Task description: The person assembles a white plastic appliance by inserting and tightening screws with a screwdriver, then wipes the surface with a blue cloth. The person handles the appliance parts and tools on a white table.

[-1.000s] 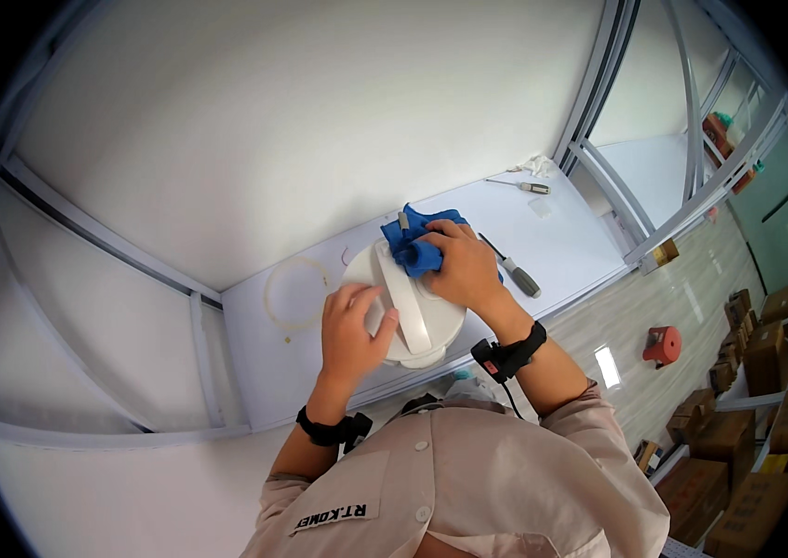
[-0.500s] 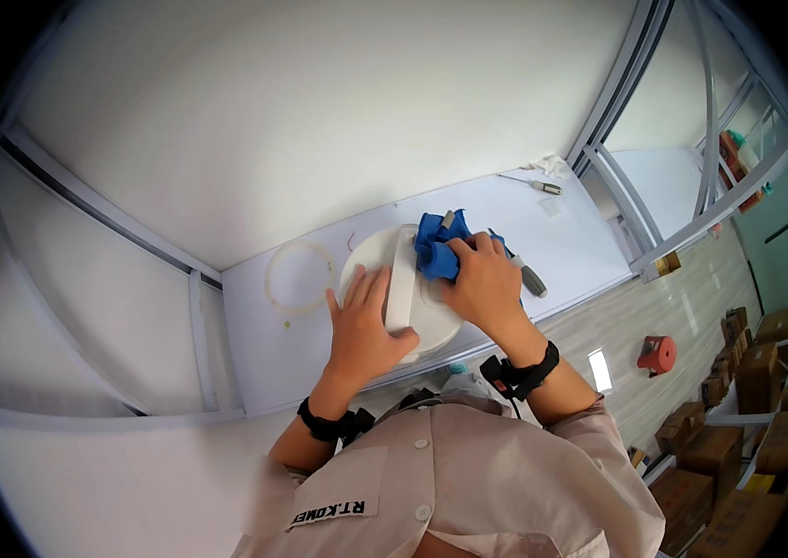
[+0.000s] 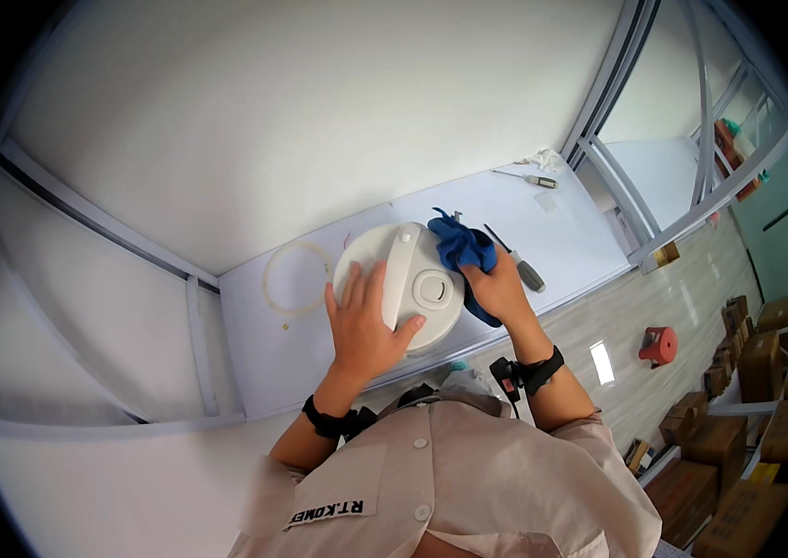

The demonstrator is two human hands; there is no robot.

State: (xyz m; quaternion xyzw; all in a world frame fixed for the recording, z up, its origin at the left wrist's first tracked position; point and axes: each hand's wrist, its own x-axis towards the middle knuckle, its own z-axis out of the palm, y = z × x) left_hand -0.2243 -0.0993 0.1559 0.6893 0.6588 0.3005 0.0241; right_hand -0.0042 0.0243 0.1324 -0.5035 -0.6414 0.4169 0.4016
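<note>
Two hands work at one round white lid (image 3: pixel 400 288) lying flat on the white bench (image 3: pixel 580 237). The left hand (image 3: pixel 363 325) lies spread on the lid's near left part, its grip released, fingers flat and thumb reaching toward the round centre knob (image 3: pixel 432 287). The right hand (image 3: pixel 500 290), just right of the lid, has its grip clenched on a blue cloth (image 3: pixel 462 245), which is pressed against the lid's far right edge. Beyond that hand lies a grey-handled screwdriver (image 3: pixel 519 262); left of the left hand a thin white ring (image 3: pixel 295 278) rests apart from the lid.
</note>
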